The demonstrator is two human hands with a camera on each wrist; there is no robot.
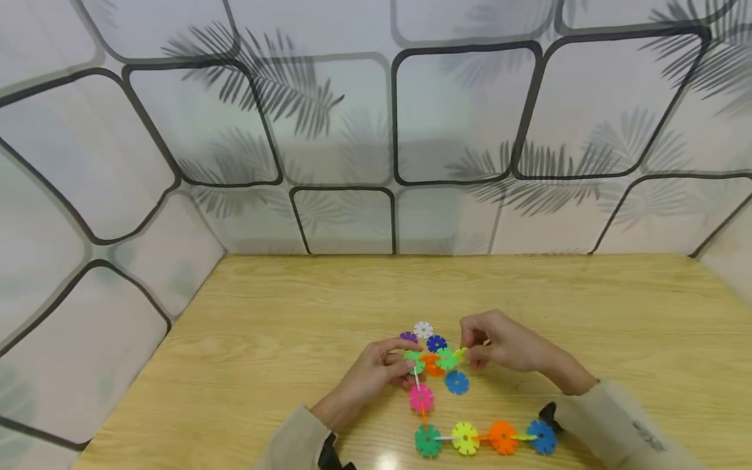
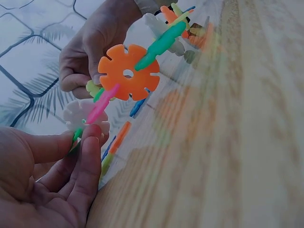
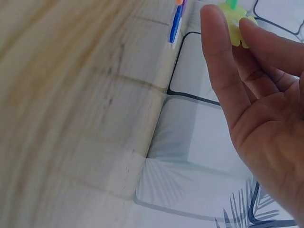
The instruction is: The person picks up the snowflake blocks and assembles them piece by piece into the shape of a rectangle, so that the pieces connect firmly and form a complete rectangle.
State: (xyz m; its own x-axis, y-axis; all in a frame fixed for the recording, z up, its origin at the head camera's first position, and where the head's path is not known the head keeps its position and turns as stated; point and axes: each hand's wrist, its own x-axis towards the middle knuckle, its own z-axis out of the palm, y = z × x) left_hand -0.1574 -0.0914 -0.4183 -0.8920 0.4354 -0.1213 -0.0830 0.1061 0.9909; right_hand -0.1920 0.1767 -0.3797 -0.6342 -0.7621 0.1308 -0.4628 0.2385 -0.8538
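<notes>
Notched plastic discs are slotted edge to edge into a bent chain on the wooden table. My left hand (image 1: pixel 376 371) pinches the green disc (image 1: pixel 414 361) at the chain's upper corner. At the other end, my right hand (image 1: pixel 506 343) holds a yellow disc (image 3: pixel 235 26) between thumb and fingers; it meets a light green disc (image 1: pixel 446 358). An orange disc (image 1: pixel 433 367) links the two green ones. Down from the left hand run a pink disc (image 1: pixel 421 397) and a darker green disc (image 1: pixel 427 441). The row then turns right through yellow (image 1: pixel 465 438), orange (image 1: pixel 502 437) and blue (image 1: pixel 542 437) discs.
Beyond the hands lie a white disc (image 1: pixel 423 329), a purple disc (image 1: pixel 408 337) and a dark blue disc (image 1: pixel 437 344). Another blue disc (image 1: pixel 457 383) is below the right hand's end of the chain. A patterned wall covering (image 1: pixel 341 222) borders the table (image 1: pixel 264 313).
</notes>
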